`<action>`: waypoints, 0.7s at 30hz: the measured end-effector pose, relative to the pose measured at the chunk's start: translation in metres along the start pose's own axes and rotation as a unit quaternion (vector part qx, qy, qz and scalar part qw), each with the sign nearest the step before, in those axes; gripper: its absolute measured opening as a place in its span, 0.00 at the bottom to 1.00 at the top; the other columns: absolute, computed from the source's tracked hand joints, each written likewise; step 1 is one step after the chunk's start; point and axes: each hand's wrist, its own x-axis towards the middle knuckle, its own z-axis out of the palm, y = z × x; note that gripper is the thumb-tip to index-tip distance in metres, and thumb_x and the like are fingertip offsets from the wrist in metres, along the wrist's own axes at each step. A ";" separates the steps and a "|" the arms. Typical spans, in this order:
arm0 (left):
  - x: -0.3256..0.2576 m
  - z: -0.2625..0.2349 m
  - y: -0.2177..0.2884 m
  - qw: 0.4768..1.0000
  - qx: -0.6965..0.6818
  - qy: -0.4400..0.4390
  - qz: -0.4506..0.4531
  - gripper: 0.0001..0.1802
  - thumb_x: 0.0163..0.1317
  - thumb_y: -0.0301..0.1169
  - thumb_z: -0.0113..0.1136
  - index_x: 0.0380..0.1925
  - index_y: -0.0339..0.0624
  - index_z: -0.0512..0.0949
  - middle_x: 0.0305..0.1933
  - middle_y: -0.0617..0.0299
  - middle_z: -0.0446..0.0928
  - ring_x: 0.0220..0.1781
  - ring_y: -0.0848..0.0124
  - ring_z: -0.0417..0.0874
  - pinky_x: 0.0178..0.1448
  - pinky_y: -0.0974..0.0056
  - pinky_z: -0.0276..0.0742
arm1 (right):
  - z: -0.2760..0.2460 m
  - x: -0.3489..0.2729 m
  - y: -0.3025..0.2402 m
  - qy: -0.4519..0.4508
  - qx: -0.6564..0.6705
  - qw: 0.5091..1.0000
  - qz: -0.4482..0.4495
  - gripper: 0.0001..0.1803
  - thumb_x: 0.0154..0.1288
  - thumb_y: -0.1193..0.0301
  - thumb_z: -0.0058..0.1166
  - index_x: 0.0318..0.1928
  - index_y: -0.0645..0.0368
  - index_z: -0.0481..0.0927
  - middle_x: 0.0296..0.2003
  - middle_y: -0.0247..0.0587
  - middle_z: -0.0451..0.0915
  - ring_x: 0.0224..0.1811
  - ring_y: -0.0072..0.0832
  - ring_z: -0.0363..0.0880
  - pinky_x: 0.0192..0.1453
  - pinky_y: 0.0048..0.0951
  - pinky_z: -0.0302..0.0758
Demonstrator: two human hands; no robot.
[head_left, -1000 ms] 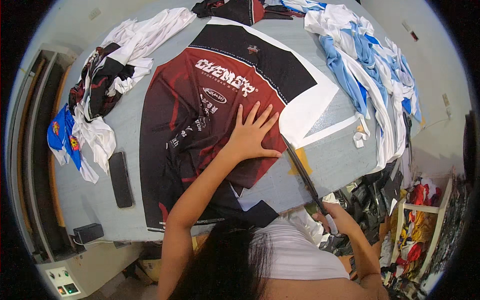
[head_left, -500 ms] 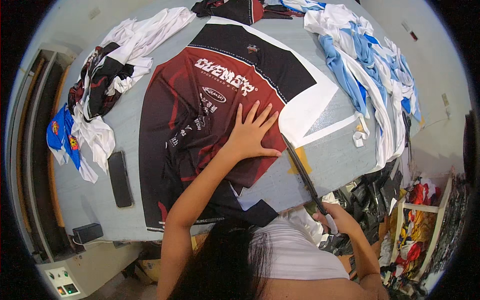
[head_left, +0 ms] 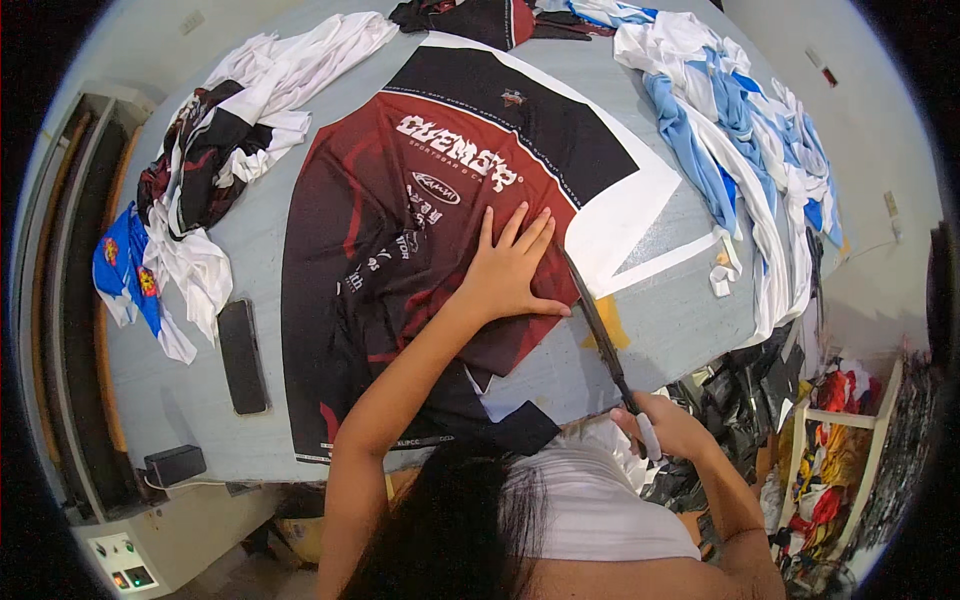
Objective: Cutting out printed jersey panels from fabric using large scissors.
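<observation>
The left hand [head_left: 510,275] lies flat and open, fingers spread, palm down on the red-and-black fabric [head_left: 400,260], holding nothing. The fabric is spread across the middle of the grey tabletop [head_left: 650,330], its white-bordered edge pointing toward the right side. The right hand [head_left: 662,428] is closed around the pale handle of a long dark blade [head_left: 592,312], at the near edge of the tabletop. The blade runs from that hand up and to the left, along the right edge of the fabric, its far end just beside the left hand's little finger. A black phone [head_left: 243,356] lies on the tabletop to the left of the fabric, apart from it. A heap of white and black cloth [head_left: 235,150] sits at the far left, and blue-and-white cloth [head_left: 730,140] lies along the right side. A small black box [head_left: 174,465] rests at the near left corner.
</observation>
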 end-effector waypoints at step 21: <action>-0.001 0.005 -0.003 1.000 -0.003 0.015 0.002 0.64 0.35 0.75 0.52 0.63 0.34 0.58 0.70 0.53 0.53 0.73 0.55 0.47 0.69 0.37 0.33 | 0.014 0.007 -0.019 0.069 0.006 0.998 -0.001 0.31 0.65 0.47 0.44 0.37 0.70 0.71 0.21 0.46 0.75 0.16 0.28 0.75 0.21 0.28 0.71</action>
